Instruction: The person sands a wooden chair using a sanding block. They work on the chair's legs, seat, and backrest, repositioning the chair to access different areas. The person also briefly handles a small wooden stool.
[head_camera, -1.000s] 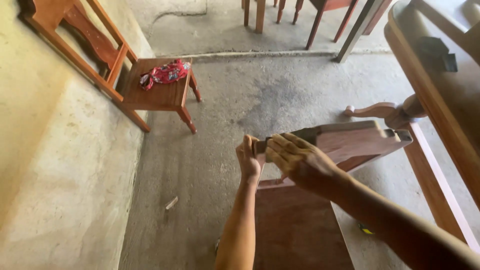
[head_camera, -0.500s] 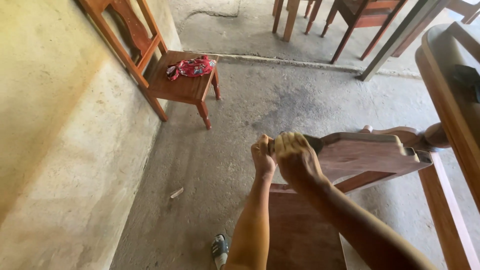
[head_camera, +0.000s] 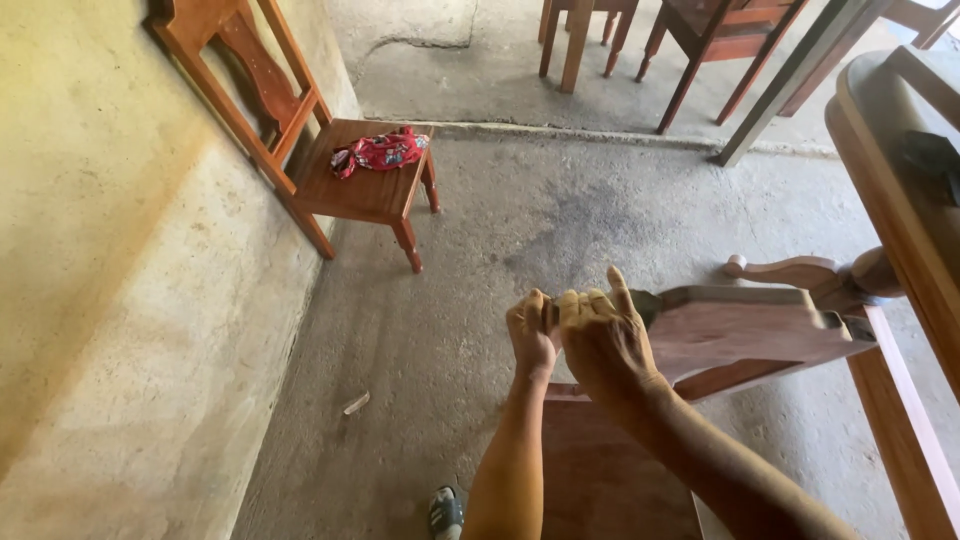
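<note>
Concrete floor (head_camera: 560, 230), grey and stained, runs up to a rough plaster wall (head_camera: 110, 300) on your left. Both your forearms reach up from the bottom edge and meet at the near end of a reddish wooden chair back (head_camera: 750, 325), which lies tilted across the right of the view with a curved armrest (head_camera: 790, 270) beyond it.

Your left hand (head_camera: 530, 335) is bent at the wrist, fingers curled shut around something thin and dark at the panel's tip; what it is, you cannot tell. Your right hand (head_camera: 605, 335) sits just beside it, touching, fingers folded over the top edge of the chair back, thumb sticking up. Closed grip on the wood there.

Below the hands is a flat brown board (head_camera: 600, 470). A sandalled foot (head_camera: 445, 512) shows at the bottom.

Against the wall stands a wooden chair (head_camera: 350, 190) with a red cloth (head_camera: 380, 152) on its seat, well apart from your hands. More chair legs (head_camera: 640, 50) stand at the top. A small pale scrap (head_camera: 356, 403) lies on the floor near the wall.
</note>
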